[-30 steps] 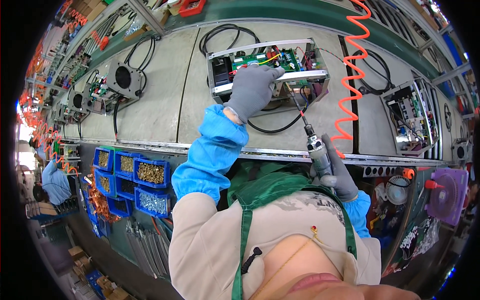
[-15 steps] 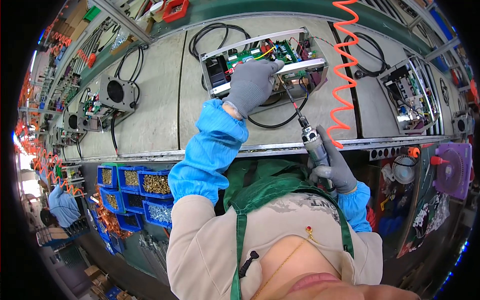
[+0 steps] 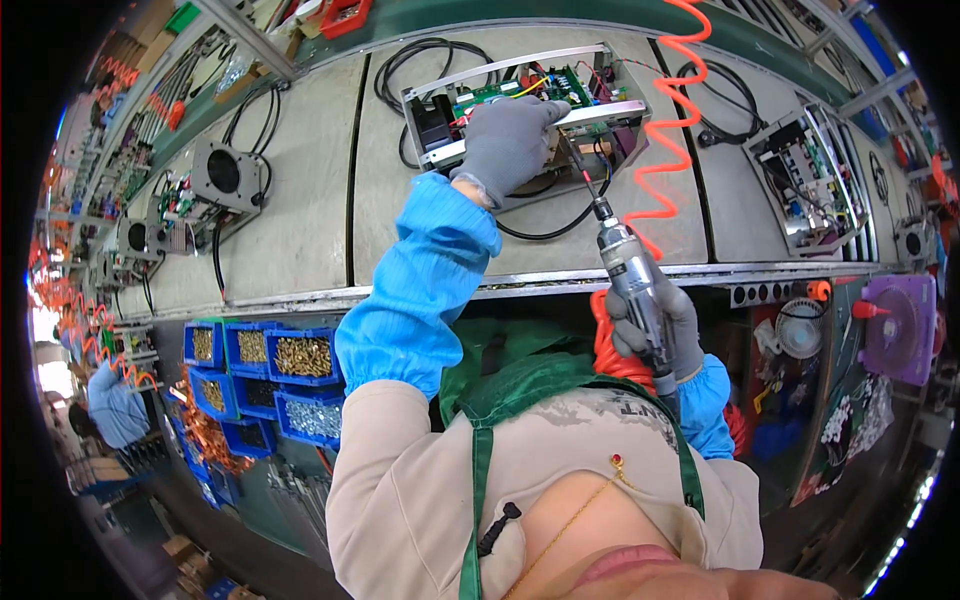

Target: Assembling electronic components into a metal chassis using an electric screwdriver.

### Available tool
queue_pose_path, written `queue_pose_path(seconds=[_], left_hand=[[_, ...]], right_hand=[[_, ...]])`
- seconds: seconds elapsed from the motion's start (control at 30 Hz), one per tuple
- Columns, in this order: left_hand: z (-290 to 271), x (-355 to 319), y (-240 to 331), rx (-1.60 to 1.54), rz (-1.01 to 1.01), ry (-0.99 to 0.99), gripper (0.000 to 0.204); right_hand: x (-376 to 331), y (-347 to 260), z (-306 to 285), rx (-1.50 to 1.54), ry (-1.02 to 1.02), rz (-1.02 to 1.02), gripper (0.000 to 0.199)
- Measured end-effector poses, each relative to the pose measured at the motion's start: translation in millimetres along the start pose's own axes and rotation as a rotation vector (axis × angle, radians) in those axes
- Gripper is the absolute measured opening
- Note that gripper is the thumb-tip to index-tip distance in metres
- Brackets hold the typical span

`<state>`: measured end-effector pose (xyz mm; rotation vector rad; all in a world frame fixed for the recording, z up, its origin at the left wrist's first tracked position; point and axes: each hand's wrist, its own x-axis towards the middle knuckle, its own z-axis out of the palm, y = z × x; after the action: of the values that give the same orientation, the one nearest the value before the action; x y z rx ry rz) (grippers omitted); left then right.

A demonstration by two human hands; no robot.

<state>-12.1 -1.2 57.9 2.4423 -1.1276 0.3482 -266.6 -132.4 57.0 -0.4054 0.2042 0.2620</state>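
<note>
An open metal electronics chassis (image 3: pixel 612 112) with a green circuit board (image 3: pixel 572 92) inside stands on the bench ahead of me. My left hand (image 3: pixel 506 148), in a grey glove, is closed over its near rail, the index finger lying along the top. My gloved right hand (image 3: pixel 684 325) grips a silver power screwdriver (image 3: pixel 628 268), fingers wrapped round the body. Its long bit (image 3: pixel 580 165) points up and left at the chassis front, just right of my left hand. Whether the tip touches a screw is too small to tell.
An orange coiled hose (image 3: pixel 660 183) hangs right of the chassis. Another open chassis (image 3: pixel 805 185) stands at the right; units with fans (image 3: pixel 222 173) stand at the left. Blue bins (image 3: pixel 303 358) of screws sit below the bench edge. Black cables (image 3: pixel 430 45) lie behind the chassis.
My right hand has shifted its grip round the screwdriver body, and the tool stands slightly more upright. The orange hose has swung left, and its coils now show beside my right hand.
</note>
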Motion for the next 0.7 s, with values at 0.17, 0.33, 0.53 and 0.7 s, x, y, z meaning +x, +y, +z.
queue_pose_path(seconds=[0.17, 0.33, 0.53, 0.7], left_hand=[[4.2, -19.4, 7.5, 0.219, 0.007, 0.163, 0.042], [5.7, -104.4, 58.6, -0.047, -0.026, 0.253, 0.039], [-12.5, -299.4, 1.3, -0.188, -0.946, 0.372, 0.02], [-89.1, -463.6, -51.9, 0.706, -1.661, 0.245, 0.027]], right_hand=[[1.2, 2.3, 5.0, -0.334, 0.087, -0.123, 0.084], [0.6, 7.2, -20.0, -0.246, -0.043, -0.217, 0.088], [10.2, -7.6, -48.6, -0.312, -0.131, -0.106, 0.084], [9.4, -17.8, -46.2, -0.363, -0.113, -0.069, 0.084]])
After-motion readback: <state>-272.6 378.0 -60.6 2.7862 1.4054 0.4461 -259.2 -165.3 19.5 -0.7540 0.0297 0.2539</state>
